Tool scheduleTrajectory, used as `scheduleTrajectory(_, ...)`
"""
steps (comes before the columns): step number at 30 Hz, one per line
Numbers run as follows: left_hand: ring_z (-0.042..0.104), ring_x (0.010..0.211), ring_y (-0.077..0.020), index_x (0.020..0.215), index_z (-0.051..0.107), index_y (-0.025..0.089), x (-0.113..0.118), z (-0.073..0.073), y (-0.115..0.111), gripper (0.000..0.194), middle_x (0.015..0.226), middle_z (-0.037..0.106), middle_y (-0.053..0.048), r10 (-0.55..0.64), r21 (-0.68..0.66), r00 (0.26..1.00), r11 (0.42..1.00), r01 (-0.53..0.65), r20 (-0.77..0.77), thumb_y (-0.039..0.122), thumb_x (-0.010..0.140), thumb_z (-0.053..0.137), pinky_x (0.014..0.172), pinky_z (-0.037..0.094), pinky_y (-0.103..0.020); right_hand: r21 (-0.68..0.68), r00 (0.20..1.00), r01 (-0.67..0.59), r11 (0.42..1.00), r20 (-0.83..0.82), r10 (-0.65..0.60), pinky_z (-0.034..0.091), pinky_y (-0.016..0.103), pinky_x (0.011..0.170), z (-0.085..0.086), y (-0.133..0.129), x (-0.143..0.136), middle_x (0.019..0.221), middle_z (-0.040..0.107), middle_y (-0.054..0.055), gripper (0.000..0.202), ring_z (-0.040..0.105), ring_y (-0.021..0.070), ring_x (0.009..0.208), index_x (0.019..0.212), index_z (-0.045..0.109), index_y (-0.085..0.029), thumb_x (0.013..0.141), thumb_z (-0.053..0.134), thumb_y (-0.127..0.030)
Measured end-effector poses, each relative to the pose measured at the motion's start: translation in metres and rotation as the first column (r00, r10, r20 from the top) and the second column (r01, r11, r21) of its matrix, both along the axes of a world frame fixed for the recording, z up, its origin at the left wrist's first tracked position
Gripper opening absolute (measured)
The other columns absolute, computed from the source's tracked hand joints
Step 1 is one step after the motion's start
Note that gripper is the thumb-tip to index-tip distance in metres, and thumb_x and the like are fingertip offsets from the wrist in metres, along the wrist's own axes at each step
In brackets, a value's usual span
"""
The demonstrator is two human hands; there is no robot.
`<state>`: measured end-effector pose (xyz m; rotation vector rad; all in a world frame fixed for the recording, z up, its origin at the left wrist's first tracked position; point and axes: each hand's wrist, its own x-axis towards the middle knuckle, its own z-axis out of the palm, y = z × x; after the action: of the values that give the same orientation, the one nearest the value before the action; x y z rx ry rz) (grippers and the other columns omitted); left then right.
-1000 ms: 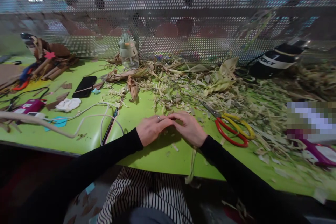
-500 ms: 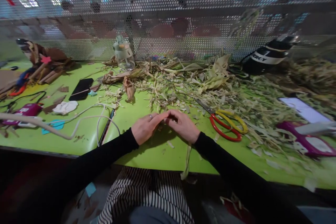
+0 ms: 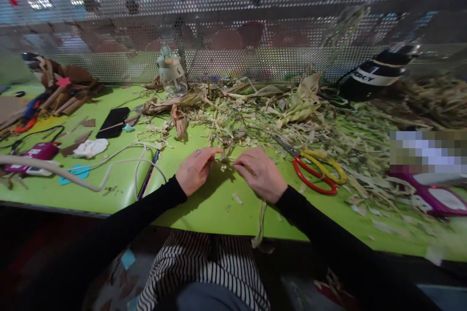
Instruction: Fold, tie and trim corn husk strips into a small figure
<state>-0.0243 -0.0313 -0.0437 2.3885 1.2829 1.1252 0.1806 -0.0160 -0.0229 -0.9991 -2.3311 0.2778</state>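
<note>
Between my hands a small pale piece of corn husk (image 3: 224, 161), thin and frayed, is stretched just above the green table. My left hand (image 3: 194, 171), with a ring on one finger, pinches its left end. The fingertips of my right hand (image 3: 261, 175) are closed on its right end. Just beyond my fingers lies a heap of shredded husk (image 3: 237, 124). To the right of my right hand rest scissors (image 3: 317, 172) with one red and one yellow handle loop. A long husk strip (image 3: 260, 223) hangs over the table's front edge.
A pale green bottle (image 3: 172, 73) and a black bottle (image 3: 377, 75) stand by the perforated metal screen (image 3: 226, 5). On the left are a phone (image 3: 112, 124), a crumpled tissue (image 3: 91, 148), a white cable (image 3: 109, 167) and a magenta device (image 3: 34, 155). Another magenta device (image 3: 419, 189) lies right.
My hands, close together before, have moved apart sideways. The small husk piece they hold now shows between them.
</note>
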Motion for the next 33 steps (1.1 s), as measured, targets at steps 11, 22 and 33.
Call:
scheduleTrajectory(11, 0.057, 0.077, -0.0145, 0.089, 0.059, 0.017, -0.005, 0.009, -0.003, 0.017, 0.083, 0.062, -0.004, -0.054, -0.1, 0.991, 0.994, 0.041, -0.126, 0.017, 0.088, 0.042, 0.071, 0.045, -0.026, 0.041, 0.968, -0.222, 0.974, -0.107, 0.225, 0.039, 0.036, 0.079, 0.013, -0.003, -0.005, 0.088, 0.071, 0.002, 0.01, 0.059, 0.0157, 0.077, 0.076, 0.06, -0.02, 0.085, 0.058, -0.024)
scheduleTrajectory(22, 0.042, 0.057, -0.0093, 0.065, 0.049, 0.016, -0.005, 0.038, -0.012, 0.018, 0.06, 0.046, 0.003, -0.108, -0.481, 0.993, 0.868, 0.121, 0.055, 0.026, 0.08, 0.051, 0.055, 0.033, -0.022, -0.137, 0.926, -0.375, 0.917, -0.011, 0.377, 0.04, 0.034, 0.074, 0.034, -0.009, -0.004, 0.073, 0.067, 0.002, 0.016, 0.051, 0.0163, 0.076, 0.066, 0.058, -0.019, 0.083, 0.056, -0.022)
scheduleTrajectory(33, 0.033, 0.033, 0.0002, 0.075, 0.047, 0.017, 0.006, 0.042, -0.012, 0.031, 0.067, 0.058, 0.005, 0.171, -0.646, 0.689, 0.558, 0.521, 0.704, 0.045, 0.077, 0.06, 0.03, 0.018, -0.014, -0.515, 0.867, -0.326, 0.793, -0.497, 0.034, 0.047, 0.029, 0.066, 0.022, -0.001, -0.005, 0.069, 0.061, 0.001, 0.03, 0.058, 0.0132, 0.065, 0.076, 0.054, -0.019, 0.083, 0.056, -0.048)
